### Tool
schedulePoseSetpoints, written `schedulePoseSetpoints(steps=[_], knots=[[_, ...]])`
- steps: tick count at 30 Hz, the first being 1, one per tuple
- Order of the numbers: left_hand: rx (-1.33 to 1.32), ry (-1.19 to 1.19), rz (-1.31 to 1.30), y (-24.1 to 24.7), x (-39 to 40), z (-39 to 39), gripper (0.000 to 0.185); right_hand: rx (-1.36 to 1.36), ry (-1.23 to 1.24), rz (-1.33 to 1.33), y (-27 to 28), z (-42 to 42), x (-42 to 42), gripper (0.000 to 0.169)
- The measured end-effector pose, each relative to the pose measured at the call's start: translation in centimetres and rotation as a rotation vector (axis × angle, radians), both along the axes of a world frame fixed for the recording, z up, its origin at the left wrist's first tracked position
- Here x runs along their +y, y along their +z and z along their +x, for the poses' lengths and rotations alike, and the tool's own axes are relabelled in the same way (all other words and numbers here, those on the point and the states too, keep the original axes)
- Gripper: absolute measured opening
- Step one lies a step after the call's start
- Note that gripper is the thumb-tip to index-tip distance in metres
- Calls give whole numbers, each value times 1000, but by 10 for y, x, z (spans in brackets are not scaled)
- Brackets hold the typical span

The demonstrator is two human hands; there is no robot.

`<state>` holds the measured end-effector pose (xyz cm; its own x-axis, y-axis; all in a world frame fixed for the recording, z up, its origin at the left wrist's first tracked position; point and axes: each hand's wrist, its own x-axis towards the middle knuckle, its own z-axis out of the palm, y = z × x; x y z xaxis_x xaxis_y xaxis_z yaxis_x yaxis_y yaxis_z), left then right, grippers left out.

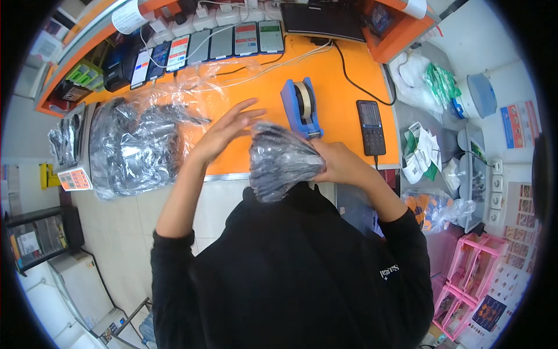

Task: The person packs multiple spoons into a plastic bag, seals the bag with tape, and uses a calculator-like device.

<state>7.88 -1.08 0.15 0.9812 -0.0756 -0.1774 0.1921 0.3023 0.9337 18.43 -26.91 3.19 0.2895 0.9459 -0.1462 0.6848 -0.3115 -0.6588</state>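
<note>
My right hand (338,163) grips the narrow end of a fanned bundle of dark items in clear plastic (283,161), held over the front edge of the orange table (261,94). To the left of the bundle, my left hand (229,126) is raised with its fingers apart and holds nothing. Behind the bundle stands a blue tape dispenser (301,107) with a roll of tape. A large clear plastic bag of dark items (139,152) lies at the table's left. What exactly the dark items are, I cannot tell.
Several smartphones (221,43) with cables line the table's back beside a dark monitor (324,19). A black keypad device (370,126) lies at the right. A scale (75,179) bears more wrapped dark items at the far left. Pink racks (468,279) stand at the lower right.
</note>
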Motion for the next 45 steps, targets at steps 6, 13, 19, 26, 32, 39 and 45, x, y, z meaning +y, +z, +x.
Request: schedulePoseSetpoints(steps=[6, 13, 19, 26, 32, 39, 45], knots=[[481, -830, 174, 21, -42, 61, 62, -243, 165, 20, 2, 7, -4, 44], [754, -1101, -89, -3, -59, 67, 66, -269, 138, 7, 2, 0, -23, 46], [835, -1046, -50, -12, -58, 71, 54, -231, 127, -23, -3, 1, -23, 48], [638, -1095, 206, 8, -55, 72, 56, -223, 120, 3, -7, 2, -20, 49], [-143, -859, 1321, 68, -82, 50, 77, 38, -8, -76, -11, 5, -13, 57], [-285, -452, 1964, 36, -103, 10, 67, 59, -27, -94, -23, 0, -1, 54], [-315, -425, 1755, 13, -101, 9, 55, 40, -66, -99, -27, -9, -3, 57]])
